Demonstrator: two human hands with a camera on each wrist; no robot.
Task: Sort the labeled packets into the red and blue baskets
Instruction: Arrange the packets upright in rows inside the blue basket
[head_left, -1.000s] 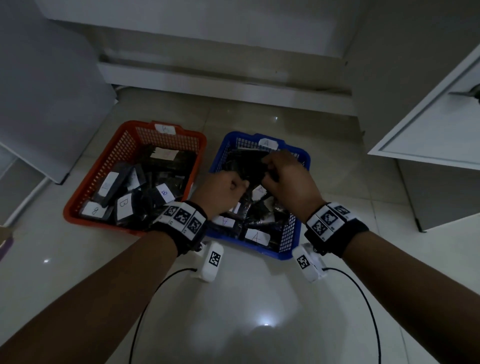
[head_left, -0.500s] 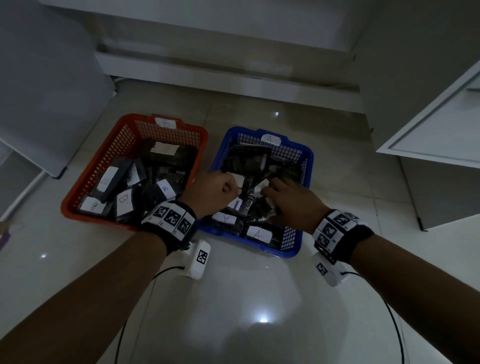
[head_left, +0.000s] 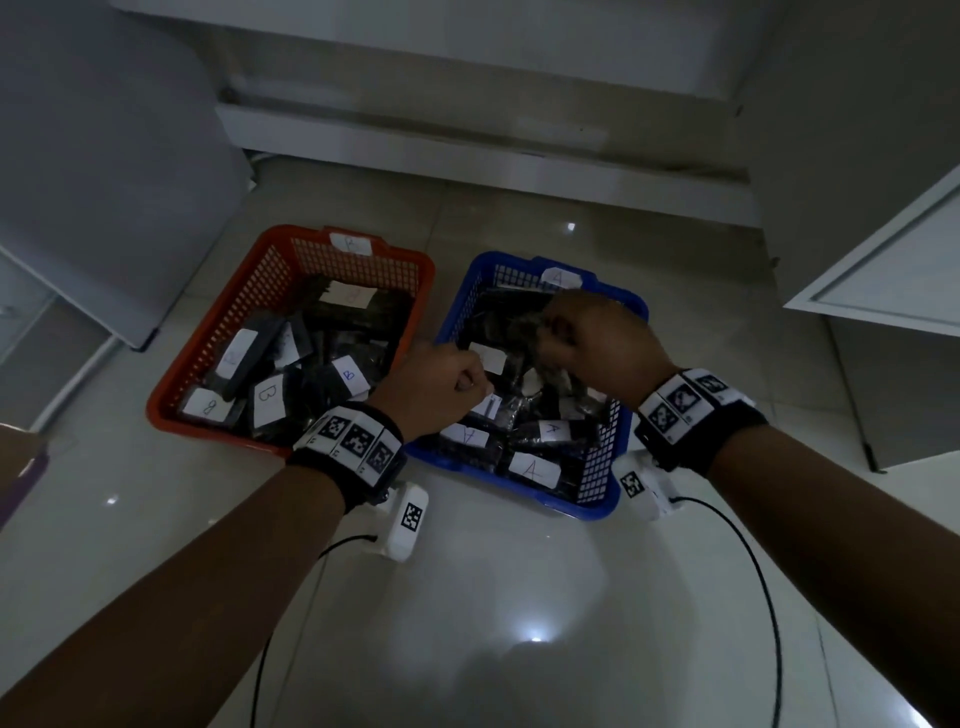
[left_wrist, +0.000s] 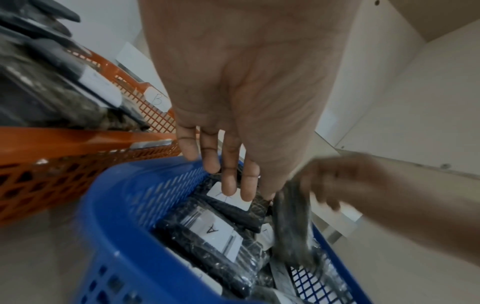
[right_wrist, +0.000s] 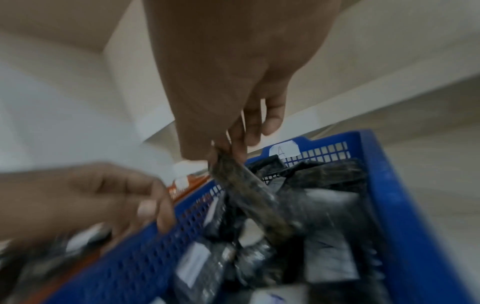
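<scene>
The right hand (right_wrist: 228, 98) pinches a dark packet (right_wrist: 249, 197) by its top edge above the blue basket (head_left: 597, 493). The left hand (left_wrist: 233, 86) hangs beside it with fingers relaxed and straight, holding nothing, over an A-labelled packet; the red basket (head_left: 208, 353) sits just left.

From head height we look steeply down past both forearms at a red basket (head_left: 171, 400) and a blue basket (head_left: 602, 488) side by side on the floor. The left wrist camera sits close behind the left hand (left_wrist: 233, 86), facing along its fingers into the blue basket (left_wrist: 124, 205), with the red basket (left_wrist: 78, 139) at its left edge. The right wrist camera, equally close and blurred, faces along the right hand (right_wrist: 221, 82) into the same blue basket (right_wrist: 405, 205). All three views share that basket's packets.
</scene>
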